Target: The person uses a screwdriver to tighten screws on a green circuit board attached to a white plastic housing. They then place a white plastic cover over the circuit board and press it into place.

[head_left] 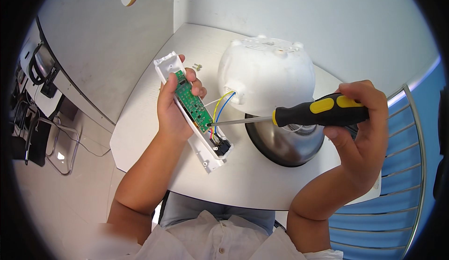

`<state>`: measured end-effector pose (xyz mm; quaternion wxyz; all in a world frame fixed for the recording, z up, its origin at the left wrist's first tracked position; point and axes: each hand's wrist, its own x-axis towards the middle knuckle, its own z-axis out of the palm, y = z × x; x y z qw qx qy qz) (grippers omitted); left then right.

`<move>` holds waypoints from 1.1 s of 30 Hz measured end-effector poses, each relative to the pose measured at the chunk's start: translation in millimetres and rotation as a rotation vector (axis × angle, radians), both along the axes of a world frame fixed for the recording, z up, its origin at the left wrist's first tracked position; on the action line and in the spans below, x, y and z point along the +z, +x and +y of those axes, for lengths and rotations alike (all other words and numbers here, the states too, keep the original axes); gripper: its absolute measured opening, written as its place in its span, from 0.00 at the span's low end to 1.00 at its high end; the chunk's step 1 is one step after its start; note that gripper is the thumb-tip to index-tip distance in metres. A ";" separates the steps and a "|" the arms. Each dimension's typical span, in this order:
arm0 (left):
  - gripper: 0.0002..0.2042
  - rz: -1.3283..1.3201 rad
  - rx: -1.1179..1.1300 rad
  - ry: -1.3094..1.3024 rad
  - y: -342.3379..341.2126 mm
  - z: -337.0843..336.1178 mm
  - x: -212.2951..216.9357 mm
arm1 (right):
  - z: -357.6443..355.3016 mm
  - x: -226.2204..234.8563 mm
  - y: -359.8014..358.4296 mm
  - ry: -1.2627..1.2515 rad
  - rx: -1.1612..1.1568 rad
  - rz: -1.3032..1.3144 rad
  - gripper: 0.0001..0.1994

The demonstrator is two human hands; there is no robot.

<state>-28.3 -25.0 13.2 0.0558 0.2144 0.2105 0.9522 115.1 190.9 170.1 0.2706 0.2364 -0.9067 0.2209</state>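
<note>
My left hand [175,105] is closed around a long white plastic housing [169,65], tilted over the table. Inside the housing lies a green circuit board [192,102], with a black socket part [222,147] at its lower end. Yellow, blue and white wires [226,102] run from it to a hole in a round white appliance body [266,73]. In my right hand [362,129] is a screwdriver [318,112] with a black and yellow handle. Its tip meets the lower end of the board, though exact contact is hard to tell.
Several small screws [198,66] lie on the white table [145,124] beyond my left hand. A shiny metal bowl [292,143] with a dark rim sits below the appliance body. A grey partition [103,40] stands at left, a metal rail [416,166] at right.
</note>
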 end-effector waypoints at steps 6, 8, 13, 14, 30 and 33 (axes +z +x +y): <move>0.18 -0.025 0.018 -0.010 0.1 -2.3 1.6 | -17.4 1.7 4.3 0.019 -0.008 0.087 0.30; 0.18 -0.026 0.028 -0.019 -0.1 -2.7 1.6 | -15.7 2.0 4.4 0.002 0.000 0.069 0.29; 0.19 -0.049 0.085 -0.039 -0.2 -2.2 1.4 | -29.7 -0.6 7.8 -0.138 -0.122 0.019 0.27; 0.19 -0.041 0.105 -0.055 0.2 -1.9 2.0 | -32.1 -1.2 7.8 -0.165 -0.147 0.012 0.27; 0.21 0.095 0.192 -0.097 4.4 0.2 3.1 | -29.6 -5.3 -1.3 -0.527 -0.236 -0.154 0.23; 0.25 0.109 0.178 -0.090 4.1 1.9 2.9 | -30.4 -4.2 0.7 -0.540 -0.263 -0.168 0.24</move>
